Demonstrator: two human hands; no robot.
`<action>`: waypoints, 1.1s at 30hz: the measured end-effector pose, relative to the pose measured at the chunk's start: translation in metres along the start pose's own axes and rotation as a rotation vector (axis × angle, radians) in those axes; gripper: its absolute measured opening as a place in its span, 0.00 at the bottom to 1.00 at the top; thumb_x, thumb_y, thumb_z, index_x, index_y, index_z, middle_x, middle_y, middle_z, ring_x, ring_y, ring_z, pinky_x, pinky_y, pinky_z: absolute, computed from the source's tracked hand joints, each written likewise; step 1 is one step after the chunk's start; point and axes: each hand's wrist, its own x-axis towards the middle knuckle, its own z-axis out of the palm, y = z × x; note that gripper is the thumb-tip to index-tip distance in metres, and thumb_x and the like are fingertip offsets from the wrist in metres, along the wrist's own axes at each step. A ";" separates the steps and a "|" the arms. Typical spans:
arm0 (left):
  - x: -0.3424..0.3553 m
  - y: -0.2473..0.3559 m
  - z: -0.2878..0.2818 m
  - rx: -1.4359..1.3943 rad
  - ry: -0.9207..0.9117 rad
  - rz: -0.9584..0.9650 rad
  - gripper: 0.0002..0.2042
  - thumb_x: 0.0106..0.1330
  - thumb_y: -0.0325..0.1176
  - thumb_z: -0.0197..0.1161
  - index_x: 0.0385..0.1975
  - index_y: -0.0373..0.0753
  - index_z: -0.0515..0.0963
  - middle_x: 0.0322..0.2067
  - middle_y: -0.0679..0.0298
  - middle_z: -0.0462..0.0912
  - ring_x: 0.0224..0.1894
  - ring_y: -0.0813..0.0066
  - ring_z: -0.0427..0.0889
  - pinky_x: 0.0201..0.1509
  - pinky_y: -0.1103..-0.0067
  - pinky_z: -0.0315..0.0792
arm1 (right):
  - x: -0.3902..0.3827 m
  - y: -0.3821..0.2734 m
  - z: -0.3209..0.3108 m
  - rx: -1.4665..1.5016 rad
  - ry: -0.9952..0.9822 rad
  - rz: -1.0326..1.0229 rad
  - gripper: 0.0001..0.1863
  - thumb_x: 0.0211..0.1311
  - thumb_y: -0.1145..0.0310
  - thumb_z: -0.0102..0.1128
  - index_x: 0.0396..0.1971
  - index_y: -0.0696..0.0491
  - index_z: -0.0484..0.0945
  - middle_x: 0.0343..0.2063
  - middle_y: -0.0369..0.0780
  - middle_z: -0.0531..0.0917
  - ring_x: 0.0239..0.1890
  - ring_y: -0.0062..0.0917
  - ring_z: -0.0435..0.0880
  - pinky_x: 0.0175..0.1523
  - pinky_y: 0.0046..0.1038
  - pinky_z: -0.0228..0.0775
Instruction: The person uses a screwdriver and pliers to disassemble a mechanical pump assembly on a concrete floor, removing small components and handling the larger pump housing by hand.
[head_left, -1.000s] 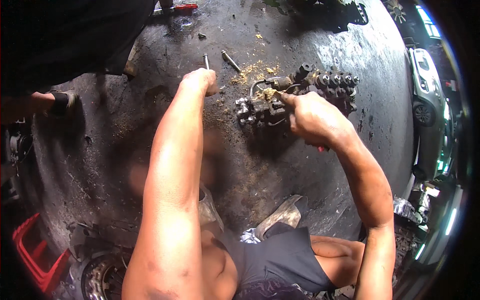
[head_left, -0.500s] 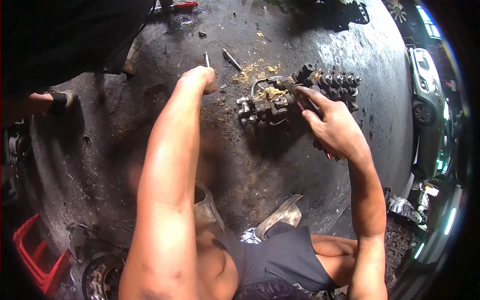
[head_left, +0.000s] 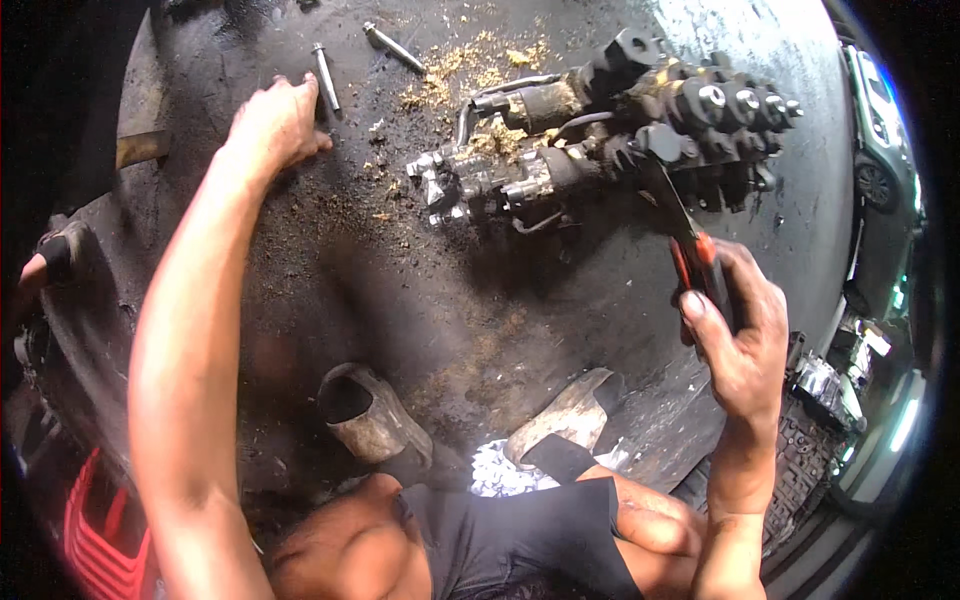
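- Plainly, the right hand (head_left: pixel 735 335) is clenched around a red-handled screwdriver (head_left: pixel 690 250); its tip rests on the oily pump assembly (head_left: pixel 600 140) lying on the dark greasy floor (head_left: pixel 400 300); the tip could well slip off the grimy metal
- the left hand (head_left: pixel 270 125) lies flat and released beside a loose bolt (head_left: pixel 325 75); a nudge could roll it away
- the one container visible, a grimy cup-like piece (head_left: pixel 365 410) near the knees, looks hollow; whether it holds anything cannot be told

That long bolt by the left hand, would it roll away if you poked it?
The bolt is a thin round rod, so it would probably roll sideways, though its wider head may curve it. It looks like stiff metal. The floor looks greasy and gritty, so the bolt may be slippery.
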 end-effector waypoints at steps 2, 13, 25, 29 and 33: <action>0.009 0.004 -0.014 -0.066 -0.072 -0.003 0.26 0.50 0.45 0.71 0.46 0.35 0.76 0.39 0.47 0.81 0.43 0.52 0.82 0.49 0.67 0.76 | -0.007 0.008 0.002 -0.007 0.013 0.026 0.18 0.51 0.69 0.63 0.41 0.63 0.76 0.36 0.48 0.81 0.36 0.35 0.83 0.44 0.27 0.71; 0.017 0.011 -0.040 -0.125 -0.165 -0.112 0.16 0.53 0.42 0.66 0.38 0.39 0.81 0.39 0.51 0.83 0.44 0.58 0.82 0.51 0.69 0.75 | -0.018 0.000 0.062 0.121 0.010 -0.177 0.27 0.53 0.78 0.55 0.56 0.61 0.68 0.47 0.49 0.78 0.44 0.34 0.79 0.53 0.27 0.67; -0.015 -0.022 -0.013 -0.151 -0.212 -0.179 0.32 0.61 0.43 0.60 0.66 0.50 0.58 0.67 0.52 0.53 0.68 0.62 0.57 0.69 0.69 0.57 | -0.026 -0.002 0.089 0.252 0.170 -0.116 0.27 0.58 0.79 0.53 0.60 0.56 0.67 0.43 0.41 0.81 0.38 0.20 0.79 0.47 0.23 0.71; -0.019 -0.024 -0.019 -0.172 -0.216 -0.161 0.32 0.60 0.43 0.61 0.65 0.50 0.60 0.67 0.52 0.54 0.68 0.61 0.58 0.69 0.70 0.57 | -0.022 0.008 0.094 0.190 0.209 -0.175 0.25 0.60 0.77 0.53 0.59 0.55 0.68 0.40 0.37 0.81 0.31 0.14 0.76 0.38 0.17 0.70; -0.023 -0.025 -0.023 -0.185 -0.221 -0.152 0.31 0.60 0.43 0.61 0.64 0.47 0.61 0.66 0.53 0.57 0.67 0.61 0.58 0.69 0.71 0.57 | -0.022 0.009 0.087 0.373 0.288 -0.015 0.25 0.56 0.76 0.55 0.57 0.58 0.69 0.53 0.48 0.76 0.56 0.37 0.76 0.60 0.29 0.64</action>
